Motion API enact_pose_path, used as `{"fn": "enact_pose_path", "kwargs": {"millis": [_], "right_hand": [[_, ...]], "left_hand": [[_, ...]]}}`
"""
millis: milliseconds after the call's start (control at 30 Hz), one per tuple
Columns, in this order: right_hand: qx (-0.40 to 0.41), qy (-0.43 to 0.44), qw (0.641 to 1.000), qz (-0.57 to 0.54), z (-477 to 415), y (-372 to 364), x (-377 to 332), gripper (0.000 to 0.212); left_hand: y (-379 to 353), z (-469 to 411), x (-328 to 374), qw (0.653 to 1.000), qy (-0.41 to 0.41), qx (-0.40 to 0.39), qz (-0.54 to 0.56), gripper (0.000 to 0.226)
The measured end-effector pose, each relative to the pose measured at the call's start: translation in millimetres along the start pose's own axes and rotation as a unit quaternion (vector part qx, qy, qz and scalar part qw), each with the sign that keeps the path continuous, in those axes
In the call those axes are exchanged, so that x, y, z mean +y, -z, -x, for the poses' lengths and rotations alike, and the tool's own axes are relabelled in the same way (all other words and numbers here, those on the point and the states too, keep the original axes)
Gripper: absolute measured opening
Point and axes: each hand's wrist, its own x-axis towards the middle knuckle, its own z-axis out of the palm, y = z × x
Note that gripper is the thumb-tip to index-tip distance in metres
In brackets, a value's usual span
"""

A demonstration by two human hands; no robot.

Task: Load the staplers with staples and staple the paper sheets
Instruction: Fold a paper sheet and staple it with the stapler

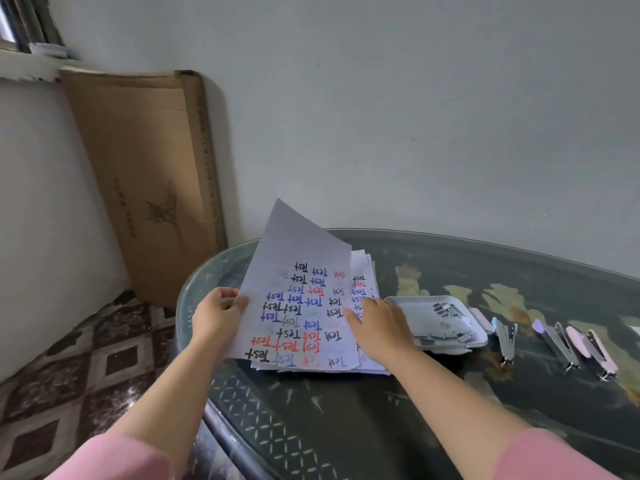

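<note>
Top sheet (298,271) tilted above stack (363,270); staplers (562,346) opened.

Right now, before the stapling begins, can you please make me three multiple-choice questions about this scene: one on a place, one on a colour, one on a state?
1. Where is the white tray of staple strips, relative to the paper stack?
A) left of it
B) right of it, between it and the open staplers
C) on top of it

2. Which colour are the person's sleeves?
A) green
B) pink
C) black

3. In what state is the top sheet?
A) lifted at its left edge, pinched by the left hand
B) flat on the stack
C) crumpled into a ball

Answers:
1 B: the tray lies just right of the stack, with the staplers further right.
2 B: both forearms end in pink cloth.
3 A: the sheet tilts up off the stack, while the right hand rests on the papers.
</note>
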Motion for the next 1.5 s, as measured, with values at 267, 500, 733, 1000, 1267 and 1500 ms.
{"fn": "enact_pose_path", "kwargs": {"millis": [267, 500, 733, 1000, 1267, 1500], "right_hand": [[-0.025, -0.185, 0.762, -0.62, 13, 54, 22, 0.032], [-0.049, -0.16, 0.76, -0.628, 122, 120, 97, 0.032], [-0.002, -0.201, 0.784, -0.587, 215, 136, 159, 0.025], [0.021, -0.167, 0.872, -0.459, 239, 143, 197, 0.026], [-0.032, -0.074, 0.961, -0.263, 231, 137, 205, 0.037], [0.013, -0.074, 0.887, -0.455, 219, 151, 217, 0.049]], "left_hand": [[2, 56, 17, 0.973, 0.051, -0.165, 0.154, 0.025], [-30, 137, 33, 0.92, 0.032, -0.369, 0.125, 0.035], [-78, 219, 19, 0.91, 0.003, -0.412, 0.055, 0.031], [-97, 234, 15, 0.919, 0.007, -0.392, -0.038, 0.008], [-115, 231, 3, 0.924, -0.194, -0.283, -0.168, 0.013], [-115, 219, -12, 0.867, -0.344, -0.282, -0.225, 0.027]]}}
